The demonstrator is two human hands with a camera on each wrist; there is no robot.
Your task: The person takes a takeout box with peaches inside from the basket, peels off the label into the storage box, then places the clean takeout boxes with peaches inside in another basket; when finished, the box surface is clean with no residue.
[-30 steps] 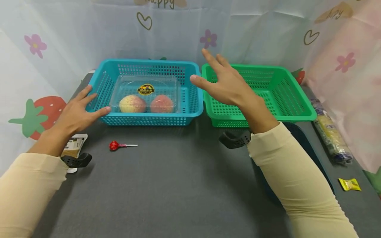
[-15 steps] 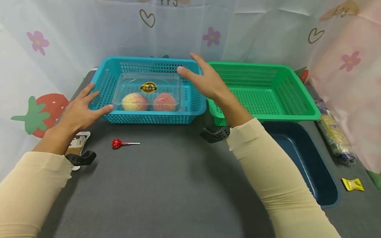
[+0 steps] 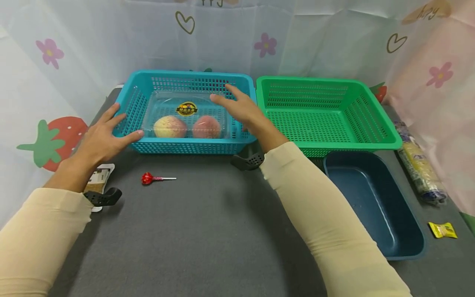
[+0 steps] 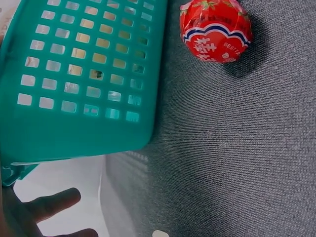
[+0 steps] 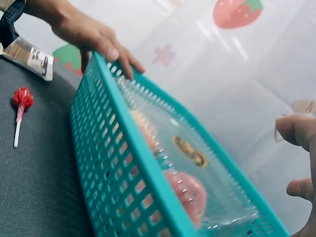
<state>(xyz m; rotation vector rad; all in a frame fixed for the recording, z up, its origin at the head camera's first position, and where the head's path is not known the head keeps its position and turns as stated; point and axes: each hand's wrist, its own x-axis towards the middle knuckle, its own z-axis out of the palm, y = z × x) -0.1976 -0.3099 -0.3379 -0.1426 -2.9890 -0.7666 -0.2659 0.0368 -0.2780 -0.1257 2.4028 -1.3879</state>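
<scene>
Resting at the left end of a blue, rectangular, perforated plastic basket [image 3: 189,147], the left hand [image 3: 98,142] has its fingers and thumb spread wide, the thumb at the near-left corner. Below the left wrist, partly hidden by it, a flat white-and-brown packet [image 3: 100,176] lies on the grey surface [image 3: 185,231]. To the right of that wrist lies a lollipop [image 3: 147,178] with a round red wrapped head and a white stick pointing right. The basket spans the zone between both hands and contains a clear, rectangular plastic box [image 3: 188,119] with a black-and-gold label [image 3: 186,109]. Two round fruits show through it: a yellow-and-pink fruit [image 3: 170,127] nearer the left hand and a pinker fruit [image 3: 206,127] nearer the right hand [image 3: 243,108]. The right hand is positioned over the basket's right end, thumb and fingers held wide; contact with the box cannot be determined. Right of this hand stands a green, rectangular, perforated plastic basket [image 3: 352,146]. Nearer the person, a dark blue rectangular tray [image 3: 371,198] is partly covered by the right sleeve [image 3: 334,231]. Farthest right of the hand lie a long yellow package in clear wrapping [image 3: 419,167] and a small yellow wrapped candy [image 3: 443,230].
</scene>
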